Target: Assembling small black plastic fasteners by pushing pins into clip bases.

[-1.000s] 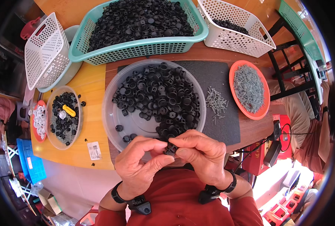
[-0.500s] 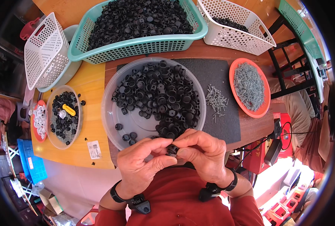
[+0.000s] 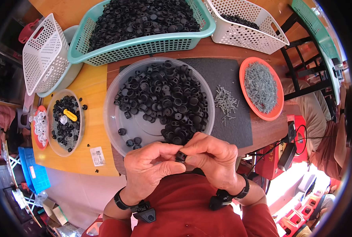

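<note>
You have one small black part (image 3: 180, 157) pinched at the fingertips, in front of your body at the near side of the clear round tub (image 3: 146, 130). Your left hand (image 3: 154, 168) and right hand (image 3: 213, 160) meet around it from either side, thumbs nearer you and forefingers beyond. How hard the left thumb presses, I cannot tell.

For good handling, rest your touch lightly and evenly on the part's sides; it is small enough that one stronger thumb would probably twist it out of line. Let the fingertips do the turning while your wrists stay quiet. A slightly higher left thumb might give you a clearer look at its face, now mostly covered.

The part looks like hard, moulded plastic with a faint sheen. The pile of black parts (image 3: 164, 98) in the tub mixes round cup shapes, smooth discs and pieces with openings in their sides. The tub itself is smooth, cloudy see-through plastic. Right of it, thin grey metal fasteners (image 3: 226, 102) lie loosely crossed on a dull dark mat (image 3: 239, 132), and more fill an orange plate (image 3: 242, 85) beyond. At the far side stands a teal basket (image 3: 144, 38) with slotted walls, heaped with black pieces.
</note>
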Action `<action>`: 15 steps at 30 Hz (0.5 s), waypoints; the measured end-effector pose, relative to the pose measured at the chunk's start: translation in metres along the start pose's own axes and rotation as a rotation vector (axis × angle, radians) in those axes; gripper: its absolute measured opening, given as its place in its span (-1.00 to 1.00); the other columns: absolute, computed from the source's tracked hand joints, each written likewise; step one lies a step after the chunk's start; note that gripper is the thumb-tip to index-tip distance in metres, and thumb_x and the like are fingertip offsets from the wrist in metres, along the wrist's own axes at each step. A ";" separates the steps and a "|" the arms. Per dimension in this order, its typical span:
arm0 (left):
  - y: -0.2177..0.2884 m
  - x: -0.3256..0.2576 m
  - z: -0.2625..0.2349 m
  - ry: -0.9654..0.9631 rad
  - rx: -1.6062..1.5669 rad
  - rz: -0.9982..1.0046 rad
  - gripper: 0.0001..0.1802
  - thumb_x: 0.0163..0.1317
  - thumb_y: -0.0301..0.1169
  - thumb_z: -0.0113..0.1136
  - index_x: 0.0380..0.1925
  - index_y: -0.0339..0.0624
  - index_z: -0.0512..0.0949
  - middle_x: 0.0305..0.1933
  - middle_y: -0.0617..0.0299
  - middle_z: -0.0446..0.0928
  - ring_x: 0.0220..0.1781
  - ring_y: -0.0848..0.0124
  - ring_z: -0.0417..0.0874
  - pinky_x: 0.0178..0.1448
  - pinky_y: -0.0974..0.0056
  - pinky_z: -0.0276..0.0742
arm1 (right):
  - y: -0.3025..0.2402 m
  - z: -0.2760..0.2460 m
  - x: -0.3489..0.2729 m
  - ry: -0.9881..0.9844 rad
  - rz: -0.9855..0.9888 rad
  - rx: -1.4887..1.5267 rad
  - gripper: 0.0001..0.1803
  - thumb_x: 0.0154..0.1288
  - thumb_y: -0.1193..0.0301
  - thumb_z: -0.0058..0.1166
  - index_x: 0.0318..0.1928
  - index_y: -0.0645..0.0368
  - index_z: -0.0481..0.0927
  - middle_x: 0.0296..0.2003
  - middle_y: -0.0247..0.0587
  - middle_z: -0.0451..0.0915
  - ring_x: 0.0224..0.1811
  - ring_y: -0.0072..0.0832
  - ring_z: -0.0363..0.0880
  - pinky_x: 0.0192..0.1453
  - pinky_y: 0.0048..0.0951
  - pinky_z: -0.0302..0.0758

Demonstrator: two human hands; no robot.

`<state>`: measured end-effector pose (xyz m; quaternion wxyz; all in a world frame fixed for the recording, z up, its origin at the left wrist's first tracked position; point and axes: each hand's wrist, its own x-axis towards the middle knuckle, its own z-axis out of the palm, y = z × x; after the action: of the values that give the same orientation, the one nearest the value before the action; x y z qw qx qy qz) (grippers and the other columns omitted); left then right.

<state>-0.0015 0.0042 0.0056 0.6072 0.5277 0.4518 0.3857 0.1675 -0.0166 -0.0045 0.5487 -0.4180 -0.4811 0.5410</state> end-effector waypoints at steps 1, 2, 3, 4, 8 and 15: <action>0.000 0.001 0.001 0.001 -0.010 0.018 -0.61 -0.14 -0.46 0.47 -0.27 -0.38 0.60 -0.45 0.27 0.58 -0.46 0.60 0.52 -0.38 0.53 0.43 | 0.000 -0.001 0.000 -0.011 -0.010 -0.024 -0.81 0.08 0.78 0.09 -0.30 0.31 0.60 -0.37 -0.19 0.57 -0.37 -0.52 0.55 -0.28 -0.59 0.48; 0.001 0.001 0.001 0.000 -0.011 0.018 -0.61 -0.14 -0.46 0.47 -0.27 -0.38 0.60 -0.45 0.27 0.58 -0.46 0.60 0.52 -0.38 0.53 0.43 | -0.001 -0.001 0.000 -0.010 -0.009 -0.025 -0.81 0.08 0.78 0.09 -0.30 0.31 0.60 -0.37 -0.19 0.57 -0.37 -0.52 0.55 -0.28 -0.59 0.48; 0.002 0.001 0.001 0.002 -0.013 -0.001 -0.61 -0.14 -0.46 0.47 -0.28 -0.38 0.60 -0.46 0.27 0.58 -0.47 0.60 0.52 -0.39 0.53 0.42 | -0.002 -0.001 0.001 -0.014 -0.007 -0.028 -0.81 0.07 0.77 0.10 -0.30 0.31 0.61 -0.38 -0.19 0.57 -0.36 -0.51 0.55 -0.27 -0.58 0.48; 0.003 0.001 0.002 0.004 -0.015 -0.019 -0.61 -0.15 -0.45 0.48 -0.28 -0.38 0.60 -0.46 0.27 0.58 -0.47 0.61 0.51 -0.39 0.53 0.42 | -0.003 -0.002 0.001 -0.019 -0.005 -0.030 -0.81 0.06 0.76 0.11 -0.30 0.30 0.61 -0.38 -0.19 0.57 -0.35 -0.50 0.55 -0.27 -0.56 0.48; 0.002 0.002 0.000 0.001 0.068 0.048 -0.60 -0.16 -0.41 0.49 -0.29 -0.38 0.61 -0.46 0.26 0.57 -0.48 0.60 0.50 -0.40 0.53 0.40 | -0.004 -0.001 0.002 -0.019 -0.034 -0.070 -0.79 0.04 0.75 0.14 -0.29 0.27 0.62 -0.36 -0.18 0.57 -0.33 -0.47 0.55 -0.26 -0.53 0.47; -0.002 0.006 0.002 0.035 0.257 0.365 -0.62 -0.09 -0.30 0.42 -0.27 -0.27 0.60 -0.57 0.26 0.49 -0.57 0.52 0.48 -0.49 0.47 0.37 | -0.008 0.001 0.002 0.018 -0.102 -0.168 -0.78 0.03 0.74 0.15 -0.28 0.25 0.60 -0.35 -0.18 0.56 -0.34 -0.45 0.53 -0.27 -0.52 0.47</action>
<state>0.0024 0.0087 0.0030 0.4469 0.6670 0.4047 0.4377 0.1677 -0.0156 0.0041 0.5430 -0.4422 -0.5406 0.4663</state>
